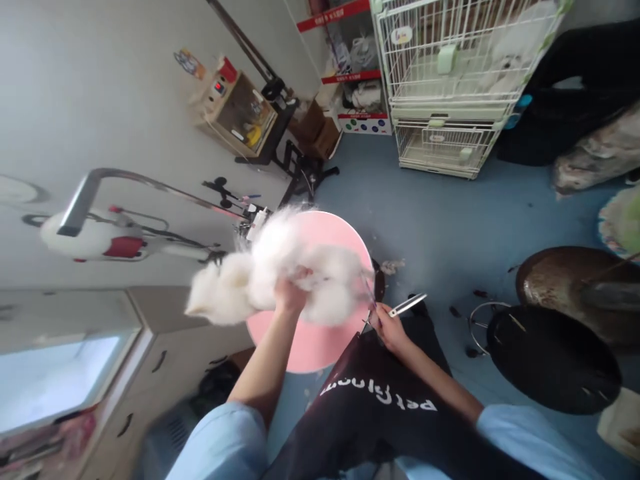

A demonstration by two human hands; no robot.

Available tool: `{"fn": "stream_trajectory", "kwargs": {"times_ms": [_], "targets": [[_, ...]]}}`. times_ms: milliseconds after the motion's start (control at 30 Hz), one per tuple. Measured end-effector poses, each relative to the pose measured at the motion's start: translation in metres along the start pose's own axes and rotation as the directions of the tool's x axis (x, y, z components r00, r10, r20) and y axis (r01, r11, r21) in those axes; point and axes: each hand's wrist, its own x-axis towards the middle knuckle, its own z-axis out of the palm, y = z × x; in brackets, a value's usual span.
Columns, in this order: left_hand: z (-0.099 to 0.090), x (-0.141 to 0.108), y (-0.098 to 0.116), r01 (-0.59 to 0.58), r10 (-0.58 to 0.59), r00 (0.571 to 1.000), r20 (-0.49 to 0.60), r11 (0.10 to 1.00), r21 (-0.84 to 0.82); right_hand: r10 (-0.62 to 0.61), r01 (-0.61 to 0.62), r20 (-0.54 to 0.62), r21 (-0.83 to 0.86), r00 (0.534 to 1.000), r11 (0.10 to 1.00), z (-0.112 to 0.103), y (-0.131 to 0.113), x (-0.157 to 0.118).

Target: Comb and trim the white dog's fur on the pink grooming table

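Observation:
A fluffy white dog (270, 267) is on a round pink table (300, 350), its head toward the left past the table's edge. My left hand (293, 293) is against the dog's fur at the middle of its body, with the fingers curled and partly sunk in the fur. Near the table's right edge, my right hand (387, 325) is closed on grooming scissors, whose blades reach up to the fur at the dog's right end. A white-edged tool (409, 305), perhaps a comb, sticks out to the right from the same hand.
A curved metal arm (145, 179) rises at the table's left side. Wire cages (440, 143) stand at the back right, with a white animal in the upper one. A black round stool (553, 360) is at the right. Drawers (155, 373) stand at the lower left.

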Motion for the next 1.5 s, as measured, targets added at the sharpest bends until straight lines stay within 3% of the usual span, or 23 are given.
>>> {"fn": "stream_trajectory", "kwargs": {"times_ms": [67, 133, 233, 367, 467, 600, 667, 700, 800, 833, 900, 967, 1033, 1067, 1133, 1167, 1200, 1267, 1333, 1367, 1467, 1500], "targets": [[0.001, -0.009, -0.001, -0.022, 0.021, 0.999, -0.032, 1.0, -0.008, 0.016, -0.016, -0.003, 0.027, 1.0, 1.0, -0.027, -0.021, 0.008], [0.003, -0.016, -0.003, -0.027, 0.026, 0.996, -0.08, 0.999, -0.02, -0.048, 0.051, -0.047, 0.049, 0.998, 0.998, -0.038, -0.039, 0.027], [0.004, -0.021, -0.005, -0.035, 0.028, 0.983, -0.184, 0.999, -0.037, -0.056, 0.051, -0.085, -0.059, 0.995, 0.997, -0.02, -0.046, 0.054], [0.005, -0.024, -0.004, -0.079, 0.06, 0.967, -0.247, 0.994, -0.069, 0.129, -0.106, 0.136, -0.165, 0.982, 0.981, 0.01, -0.042, 0.062], [0.004, -0.028, -0.002, -0.089, 0.042, 0.964, -0.263, 0.982, -0.168, 0.105, -0.099, 0.204, -0.043, 0.973, 0.994, -0.007, -0.069, 0.075], [0.001, -0.031, 0.0, -0.089, 0.004, 0.955, -0.296, 0.958, -0.274, -0.03, 0.029, 0.101, 0.007, 0.994, 1.0, -0.034, -0.108, 0.108], [-0.001, -0.031, 0.002, -0.1, 0.013, 0.952, -0.307, 0.958, -0.27, 0.049, -0.038, 0.076, -0.13, 0.996, 0.991, -0.026, -0.1, 0.109], [-0.002, -0.031, 0.003, -0.106, 0.021, 0.951, -0.309, 0.96, -0.26, 0.143, -0.12, 0.1, -0.206, 0.985, 0.971, -0.019, -0.091, 0.106], [-0.009, -0.035, 0.004, -0.115, 0.036, 0.949, -0.314, 0.965, -0.237, 0.384, -0.32, 0.283, -0.247, 0.879, 0.915, -0.002, -0.068, 0.095], [-0.012, -0.037, 0.004, -0.114, 0.034, 0.946, -0.321, 0.965, -0.234, 0.385, -0.333, 0.331, -0.204, 0.861, 0.921, -0.002, -0.067, 0.096], [-0.018, -0.042, 0.002, -0.116, 0.029, 0.937, -0.347, 0.965, -0.233, 0.298, -0.288, 0.351, -0.081, 0.888, 0.954, -0.011, -0.074, 0.107], [-0.025, -0.047, 0.001, -0.125, 0.03, 0.926, -0.375, 0.965, -0.231, 0.205, -0.212, 0.285, -0.007, 0.936, 0.977, -0.024, -0.086, 0.124], [-0.029, -0.051, 0.001, -0.133, 0.031, 0.913, -0.406, 0.965, -0.227, 0.245, -0.231, 0.232, -0.086, 0.941, 0.969, -0.03, -0.09, 0.137], [-0.031, -0.053, 0.002, -0.13, 0.024, 0.906, -0.422, 0.966, -0.224, 0.33, -0.294, 0.24, -0.176, 0.913, 0.94, -0.03, -0.088, 0.14], [-0.033, -0.055, 0.004, -0.122, 0.007, 0.886, -0.463, 0.968, -0.219, 0.533, -0.435, 0.306, -0.334, 0.789, 0.836, -0.024, -0.081, 0.141], [-0.034, -0.057, 0.005, -0.122, 0.001, 0.875, -0.484, 0.968, -0.218, 0.584, -0.477, 0.354, -0.347, 0.73, 0.807, -0.02, -0.078, 0.14], [-0.035, -0.058, 0.006, -0.125, -0.002, 0.865, -0.501, 0.968, -0.219, 0.581, -0.496, 0.4, -0.304, 0.709, 0.814, -0.016, -0.076, 0.14], [-0.038, -0.061, 0.007, -0.128, -0.006, 0.854, -0.52, 0.967, -0.222, 0.482, -0.466, 0.41, -0.146, 0.774, 0.873, -0.009, -0.076, 0.138], [-0.039, -0.064, 0.007, -0.117, -0.013, 0.855, -0.518, 0.969, -0.216, 0.462, -0.438, 0.359, -0.15, 0.811, 0.886, -0.001, -0.075, 0.133], [-0.04, -0.064, 0.006, -0.107, -0.017, 0.858, -0.514, 0.972, -0.211, 0.507, -0.455, 0.353, -0.224, 0.786, 0.862, 0.002, -0.074, 0.13], [-0.04, -0.066, 0.005, -0.097, -0.026, 0.853, -0.521, 0.973, -0.207, 0.646, -0.517, 0.408, -0.39, 0.645, 0.762, 0.005, -0.074, 0.121], [-0.039, -0.066, 0.004, -0.097, -0.036, 0.846, -0.532, 0.971, -0.219, 0.636, -0.516, 0.435, -0.371, 0.637, 0.772, 0.003, -0.078, 0.122]]}}
